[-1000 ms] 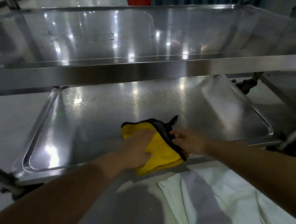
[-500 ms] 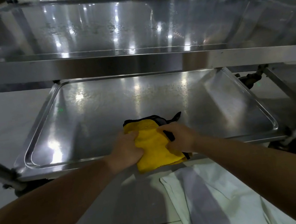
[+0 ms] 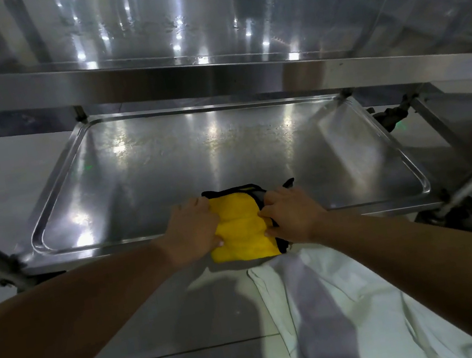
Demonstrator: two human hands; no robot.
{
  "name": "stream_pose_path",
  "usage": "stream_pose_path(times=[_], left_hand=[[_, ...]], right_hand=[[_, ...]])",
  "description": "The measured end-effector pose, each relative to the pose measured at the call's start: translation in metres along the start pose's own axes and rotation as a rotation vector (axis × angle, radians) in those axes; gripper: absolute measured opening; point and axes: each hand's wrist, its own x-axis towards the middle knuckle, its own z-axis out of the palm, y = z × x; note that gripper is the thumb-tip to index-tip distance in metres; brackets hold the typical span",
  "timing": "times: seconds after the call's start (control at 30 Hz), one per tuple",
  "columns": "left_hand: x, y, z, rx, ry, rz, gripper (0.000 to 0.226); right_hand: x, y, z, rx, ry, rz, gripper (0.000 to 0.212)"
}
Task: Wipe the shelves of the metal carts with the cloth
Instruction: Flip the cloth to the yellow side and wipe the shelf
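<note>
Folded yellow microfibre cloth w/ black edging point(image 3: 241, 227) lies over the near rim of the lower stainless-steel tray shelf point(image 3: 165, 171), part on the shelf, part hanging past the rim toward the person. Left hand point(image 3: 195, 231) grips the cloth's left side, fingers curled onto it, thumb on the fabric. Right hand point(image 3: 291, 215) grips its right side the same way, over the black edge. Upper steel shelf point(image 3: 204, 26) sits above the lower one. White garment point(image 3: 340, 301) below the cloth.

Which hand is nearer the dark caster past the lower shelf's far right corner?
Right. The right hand grips the yellow cloth on the side toward the caster; the left hand is farther.
</note>
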Motion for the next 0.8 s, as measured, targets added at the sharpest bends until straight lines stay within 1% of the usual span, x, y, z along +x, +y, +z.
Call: stream_pose_path(times=[0.07, 0.1, 0.17, 0.2, 0.27, 0.33, 0.4, 0.43, 0.47, 0.5, 0.53, 0.57, 0.63, 0.7, 0.73, 0.8], left_hand=[[0.000, -0.003, -0.005, -0.077, 0.013, 0.033, 0.049], [0.000, -0.005, -0.009, -0.186, 0.026, 0.043, 0.047], [0.001, -0.011, -0.018, -0.457, 0.066, 0.035, 0.042], [0.001, -0.013, -0.024, -0.576, 0.089, 0.021, 0.035], [0.005, -0.018, -0.037, -0.726, 0.179, -0.020, 0.023], [0.012, -0.021, -0.047, -0.766, 0.318, -0.064, 0.025], [0.019, -0.026, -0.051, -0.723, 0.455, -0.123, 0.034], [0.021, -0.031, -0.050, -0.681, 0.487, -0.165, 0.041], [0.022, -0.037, -0.047, -0.634, 0.464, -0.211, 0.049], [0.021, -0.043, -0.041, -0.573, 0.377, -0.251, 0.057], [0.020, -0.047, -0.036, -0.492, 0.251, -0.278, 0.062], [0.017, -0.051, -0.029, -0.411, 0.122, -0.290, 0.066], [0.013, -0.052, -0.016, -0.321, -0.060, -0.303, 0.070], [0.011, -0.049, -0.006, -0.306, -0.132, -0.312, 0.074], [0.012, -0.047, -0.004, -0.313, -0.153, -0.319, 0.078], [0.014, -0.041, -0.002, -0.349, -0.199, -0.344, 0.087]], right_hand=[[-0.003, 0.001, -0.004, 0.052, 0.037, -0.002, 0.039], [-0.004, 0.003, -0.007, 0.119, 0.059, 0.008, 0.034], [-0.007, 0.007, -0.017, 0.324, 0.094, 0.064, 0.027], [-0.009, 0.010, -0.024, 0.443, 0.105, 0.111, 0.027], [-0.011, 0.017, -0.038, 0.643, 0.177, 0.201, 0.025], [-0.010, 0.023, -0.050, 0.745, 0.311, 0.278, 0.022], [-0.007, 0.027, -0.057, 0.754, 0.442, 0.357, 0.025], [-0.006, 0.029, -0.058, 0.723, 0.495, 0.393, 0.028], [-0.006, 0.030, -0.058, 0.670, 0.530, 0.421, 0.031], [-0.007, 0.030, -0.056, 0.602, 0.538, 0.438, 0.034], [-0.009, 0.029, -0.052, 0.530, 0.521, 0.443, 0.035], [-0.011, 0.027, -0.044, 0.471, 0.471, 0.435, 0.035], [-0.015, 0.016, -0.027, 0.422, 0.274, 0.372, 0.036], [-0.016, 0.001, -0.013, 0.475, 0.108, 0.275, 0.042], [-0.014, -0.004, -0.009, 0.531, 0.075, 0.229, 0.047], [-0.006, -0.010, -0.003, 0.590, 0.043, 0.145, 0.067]])
